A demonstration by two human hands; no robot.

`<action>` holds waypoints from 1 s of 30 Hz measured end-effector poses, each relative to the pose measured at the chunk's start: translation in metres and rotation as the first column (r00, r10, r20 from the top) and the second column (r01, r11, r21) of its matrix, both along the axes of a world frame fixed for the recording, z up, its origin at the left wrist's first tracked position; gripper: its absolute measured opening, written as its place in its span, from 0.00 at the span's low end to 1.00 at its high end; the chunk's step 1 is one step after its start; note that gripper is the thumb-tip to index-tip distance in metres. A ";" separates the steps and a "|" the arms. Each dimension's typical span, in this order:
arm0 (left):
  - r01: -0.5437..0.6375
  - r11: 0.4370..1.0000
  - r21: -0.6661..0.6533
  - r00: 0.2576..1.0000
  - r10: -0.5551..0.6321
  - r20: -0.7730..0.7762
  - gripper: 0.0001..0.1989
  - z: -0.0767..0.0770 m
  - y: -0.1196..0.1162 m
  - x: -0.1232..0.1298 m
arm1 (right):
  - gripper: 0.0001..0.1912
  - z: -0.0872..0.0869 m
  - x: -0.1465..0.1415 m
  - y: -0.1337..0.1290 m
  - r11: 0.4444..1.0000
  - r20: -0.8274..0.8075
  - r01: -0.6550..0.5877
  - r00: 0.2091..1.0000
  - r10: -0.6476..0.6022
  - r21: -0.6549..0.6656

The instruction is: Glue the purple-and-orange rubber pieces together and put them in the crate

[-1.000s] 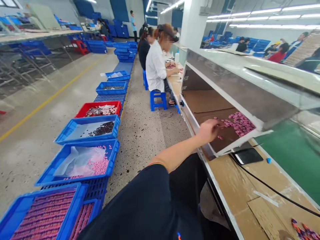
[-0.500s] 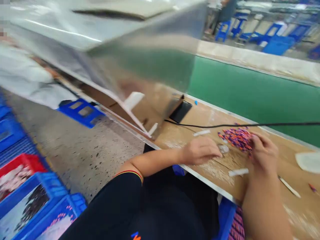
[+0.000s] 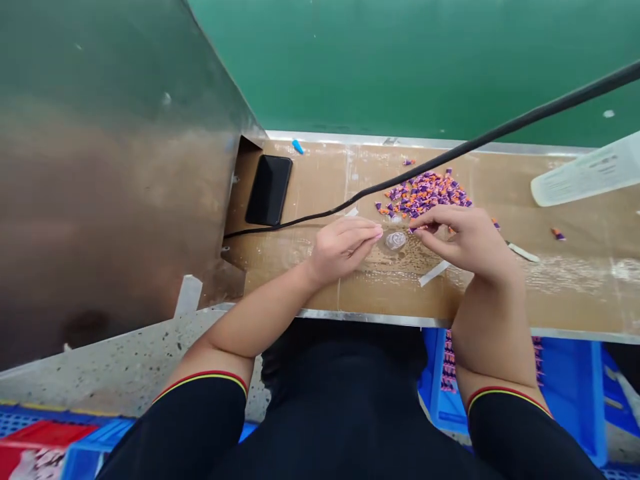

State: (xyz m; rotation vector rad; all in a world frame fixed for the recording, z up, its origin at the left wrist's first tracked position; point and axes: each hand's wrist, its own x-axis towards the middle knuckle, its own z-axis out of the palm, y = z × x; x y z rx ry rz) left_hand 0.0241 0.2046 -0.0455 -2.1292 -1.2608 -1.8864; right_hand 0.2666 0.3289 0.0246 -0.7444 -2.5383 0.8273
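A heap of small purple and orange pieces [image 3: 433, 190] lies on the brown work surface [image 3: 320, 173]. In front of it is a small clear round container [image 3: 395, 241], between my two hands. My left hand [image 3: 346, 247] is just left of the container, fingers pressed together; a small pinkish thing shows at the fingertips, too small to name. Thumb and index finger of my right hand [image 3: 457, 237] pinch a small purple piece [image 3: 413, 231] at the heap's front edge, right of the container.
A black phone [image 3: 269, 190] lies by the metal panel [image 3: 125, 167] on the left. A black cable [image 3: 450, 155] crosses above the bench. At right are a translucent container [image 3: 585, 175] and a white-handled tool [image 3: 523, 251]. Blue crates [image 3: 570, 393] stand below.
The view has swung round to face the bench squarely. My right hand has come closer to my left hand and the clear container, with its fingertips now at the heap's front edge.
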 end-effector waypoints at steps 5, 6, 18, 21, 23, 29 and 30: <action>0.263 0.867 -0.422 0.908 -0.075 0.412 0.07 0.004 -0.010 0.006 | 0.10 -0.003 -0.003 -0.002 0.990 0.093 -0.104 0.991 0.095 0.098; 0.347 0.795 -0.498 0.854 -0.048 0.518 0.11 0.007 -0.013 0.008 | 0.10 -0.005 -0.003 -0.002 0.987 0.104 -0.111 0.990 0.099 0.115; 0.822 0.449 -0.350 0.227 0.305 0.925 0.20 0.018 -0.012 0.013 | 0.06 -0.010 -0.014 -0.011 0.992 0.142 -0.033 0.990 0.015 0.123; 0.830 0.472 -0.298 0.179 0.282 0.943 0.19 0.018 -0.011 0.013 | 0.06 -0.004 -0.009 -0.009 0.994 0.094 0.029 0.995 -0.039 0.106; 0.821 0.491 -0.292 0.176 0.270 0.947 0.19 0.019 -0.010 0.013 | 0.06 -0.003 -0.002 -0.003 0.995 0.119 0.068 0.990 -0.077 0.071; 0.764 0.509 -0.398 0.288 0.282 0.915 0.18 0.021 -0.009 0.012 | 0.07 -0.016 0.006 0.016 0.991 0.274 0.118 0.957 -0.096 -0.064; 0.753 0.508 -0.418 0.312 0.284 0.907 0.19 0.020 -0.009 0.012 | 0.07 -0.018 0.005 0.016 0.990 0.281 0.121 0.955 -0.097 -0.067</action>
